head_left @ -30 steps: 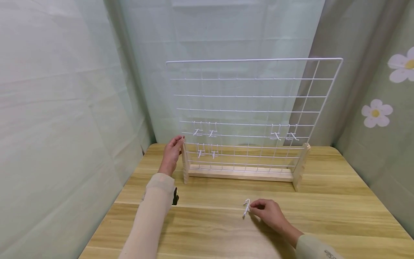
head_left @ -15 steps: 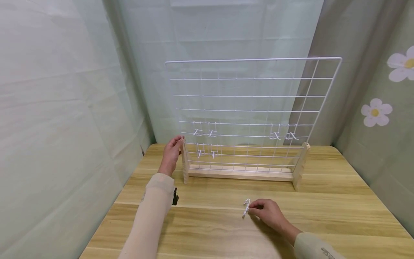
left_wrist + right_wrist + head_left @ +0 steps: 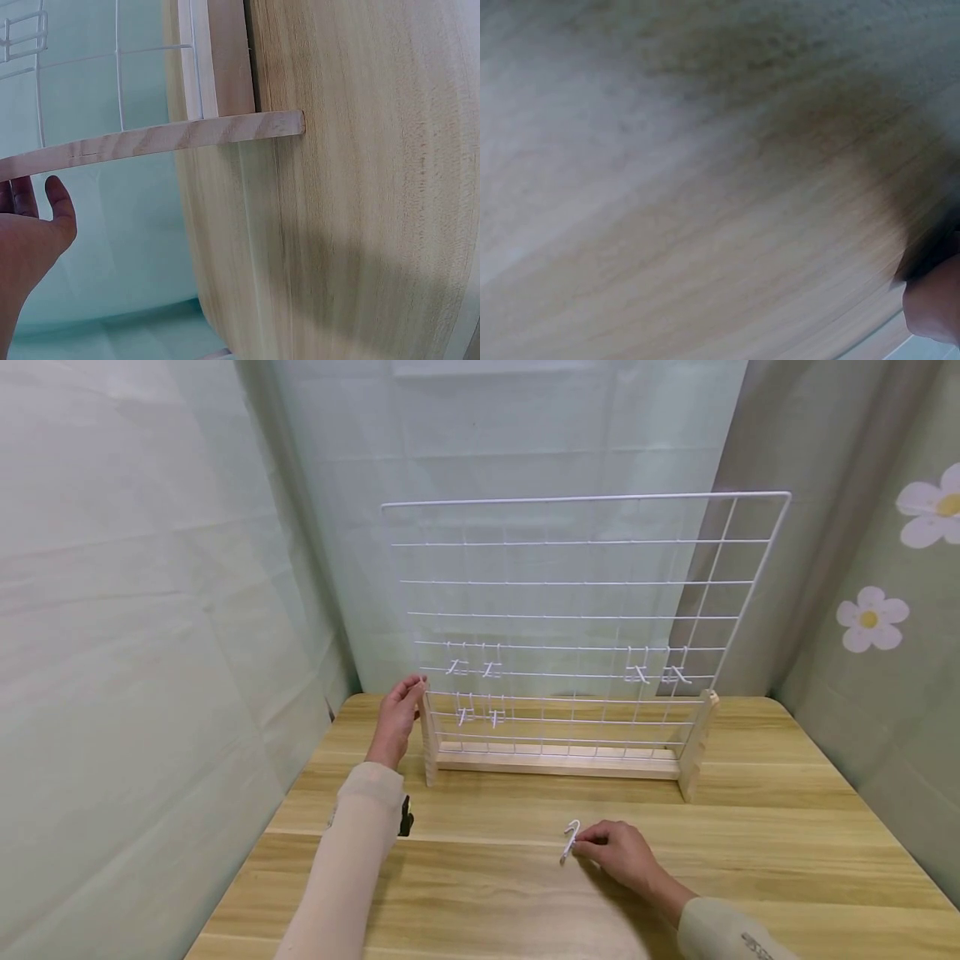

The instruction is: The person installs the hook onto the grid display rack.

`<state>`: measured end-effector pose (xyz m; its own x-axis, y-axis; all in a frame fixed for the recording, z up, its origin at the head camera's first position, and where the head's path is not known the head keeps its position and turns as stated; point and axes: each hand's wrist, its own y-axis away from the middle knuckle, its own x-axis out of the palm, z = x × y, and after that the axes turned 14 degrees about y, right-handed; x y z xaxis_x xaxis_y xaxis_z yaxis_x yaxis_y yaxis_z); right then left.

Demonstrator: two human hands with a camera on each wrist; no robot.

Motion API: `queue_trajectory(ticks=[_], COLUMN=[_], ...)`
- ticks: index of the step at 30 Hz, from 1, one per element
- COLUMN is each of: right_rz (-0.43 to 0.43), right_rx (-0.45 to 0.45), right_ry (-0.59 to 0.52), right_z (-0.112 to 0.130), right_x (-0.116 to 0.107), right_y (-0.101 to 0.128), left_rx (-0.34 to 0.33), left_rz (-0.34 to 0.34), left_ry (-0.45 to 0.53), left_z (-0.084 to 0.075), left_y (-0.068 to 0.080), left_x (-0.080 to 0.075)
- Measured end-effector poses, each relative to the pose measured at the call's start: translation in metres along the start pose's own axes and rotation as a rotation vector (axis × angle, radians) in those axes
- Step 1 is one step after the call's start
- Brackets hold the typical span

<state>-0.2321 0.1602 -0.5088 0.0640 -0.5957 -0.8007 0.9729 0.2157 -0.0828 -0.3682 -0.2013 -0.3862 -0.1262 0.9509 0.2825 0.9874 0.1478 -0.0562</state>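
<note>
Nothing has moved since earlier: from the head view the left hand (image 3: 396, 718) rests straight-fingered against the rack (image 3: 585, 627) by the table's (image 3: 787, 810) far-left corner while the right hand (image 3: 618, 852) pinches a hook (image 3: 571, 841) mid-table; the left wrist view shows relaxed fingers (image 3: 60, 210) beside the rack's foot; the right wrist view is blurred.

no legible text, labels, brands, numbers or signs on anything in view

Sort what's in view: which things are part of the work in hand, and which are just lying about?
In hand:
- loose white hook, pinched by the right hand
- wire grid panel in its wooden stand, steadied by the left hand
- hooks already hung

Lying about:
- table
- flowered curtain
</note>
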Motion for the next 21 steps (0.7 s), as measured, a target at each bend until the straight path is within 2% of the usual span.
queue_trajectory(ticks=[7, 14, 21], right_rz=[0.001, 0.031, 0.038], right_rx=[0.026, 0.079, 0.111], right_ry=[-0.007, -0.098, -0.12], right_z=[0.0025, 0.0046, 0.0062], right_x=[-0.001, -0.0023, -0.0022], right_y=[-0.0002, 0.0002, -0.0013], left_rx=[0.003, 0.008, 0.007], left_rz=[-0.001, -0.009, -0.014], left_ry=[0.001, -0.021, -0.015], left_z=[0.0003, 0.001, 0.0005], left_y=[-0.0004, -0.0008, -0.0013], left_x=[0.0001, 0.0, 0.0006])
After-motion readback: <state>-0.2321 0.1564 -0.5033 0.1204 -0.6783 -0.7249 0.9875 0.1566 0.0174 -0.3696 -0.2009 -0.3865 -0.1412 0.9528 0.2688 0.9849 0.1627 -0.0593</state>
